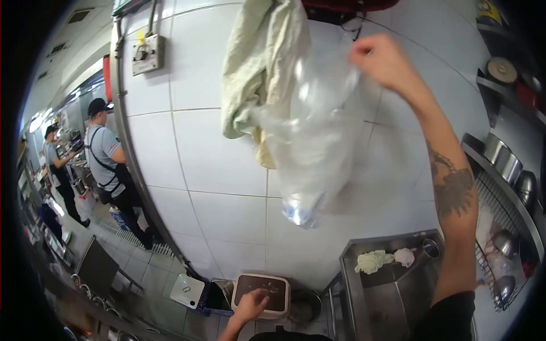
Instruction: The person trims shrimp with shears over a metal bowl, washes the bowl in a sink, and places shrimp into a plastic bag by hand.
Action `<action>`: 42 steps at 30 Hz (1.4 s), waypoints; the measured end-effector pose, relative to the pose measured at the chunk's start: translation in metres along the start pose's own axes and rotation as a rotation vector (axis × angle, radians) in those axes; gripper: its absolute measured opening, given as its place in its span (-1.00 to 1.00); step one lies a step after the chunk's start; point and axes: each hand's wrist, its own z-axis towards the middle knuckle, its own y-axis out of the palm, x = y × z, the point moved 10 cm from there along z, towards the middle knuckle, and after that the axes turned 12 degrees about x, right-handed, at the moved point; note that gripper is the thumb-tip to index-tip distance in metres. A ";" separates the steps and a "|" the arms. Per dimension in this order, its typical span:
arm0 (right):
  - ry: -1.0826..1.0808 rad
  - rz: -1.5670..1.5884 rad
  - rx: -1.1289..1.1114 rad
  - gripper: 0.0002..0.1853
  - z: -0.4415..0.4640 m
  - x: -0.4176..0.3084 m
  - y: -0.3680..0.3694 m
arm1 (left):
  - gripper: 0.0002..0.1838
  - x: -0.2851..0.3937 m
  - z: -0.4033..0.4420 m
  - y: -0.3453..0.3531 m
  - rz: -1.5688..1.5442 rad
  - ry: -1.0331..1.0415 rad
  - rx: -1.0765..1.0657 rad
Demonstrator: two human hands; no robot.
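My right hand (pixel 378 61) is raised at the upper right, its fingers closed on the top of a clear plastic bag (pixel 318 136). The bag hangs in front of the white tiled wall, with something bluish at its bottom. Beside it a pale green cloth (pixel 259 68) hangs on the wall. Low in the view, my left hand (pixel 251 305) is over the brown lid of a bin (pixel 267 284), its fingers curled and apart from the thumb, with nothing seen in them.
A metal sink (pixel 375 295) with cloths (pixel 374 261) stands at the lower right. Shelves with pots (pixel 503 156) line the right side. Two people (pixel 105 148) stand at the far left. A white-lidded container (pixel 186 290) is beside the bin.
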 end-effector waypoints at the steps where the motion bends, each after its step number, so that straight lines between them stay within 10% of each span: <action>1: 0.077 0.036 0.169 -0.81 0.001 0.006 -0.037 | -0.74 0.019 0.010 0.000 -0.029 0.014 -0.019; 7: 0.123 0.041 0.292 -0.83 -0.072 0.056 -0.086 | -0.71 0.146 0.032 0.009 -0.095 0.183 -0.166; 11: 0.369 0.375 0.293 -0.86 -0.109 0.089 -0.099 | -0.67 0.311 -0.004 -0.031 -0.104 0.822 -0.223; 19: 0.519 0.721 0.573 -0.87 -0.193 0.095 -0.178 | -0.16 0.484 -0.024 -0.116 0.113 1.371 0.775; 24: 0.599 0.805 0.601 -0.88 -0.273 0.103 -0.186 | -0.02 0.496 -0.003 -0.012 0.343 1.466 0.350; 27: 0.617 0.741 0.398 -0.87 -0.300 0.093 -0.174 | 0.21 0.497 -0.005 0.017 -0.468 1.135 -0.293; 30: 0.488 0.976 0.268 -0.83 -0.308 0.056 -0.149 | 0.24 0.513 -0.012 0.036 -0.408 1.299 -0.086; 34: 0.718 0.849 0.679 -0.64 -0.411 0.129 -0.206 | -0.24 0.518 0.003 0.032 -0.399 1.276 -0.227; 39: 0.919 0.761 0.741 -0.53 -0.495 0.195 -0.258 | -0.75 0.509 0.006 -0.129 -0.415 1.640 0.986; 42: 1.107 0.629 0.689 -0.64 -0.545 0.202 -0.223 | -0.78 0.506 0.025 -0.222 -0.865 1.554 1.299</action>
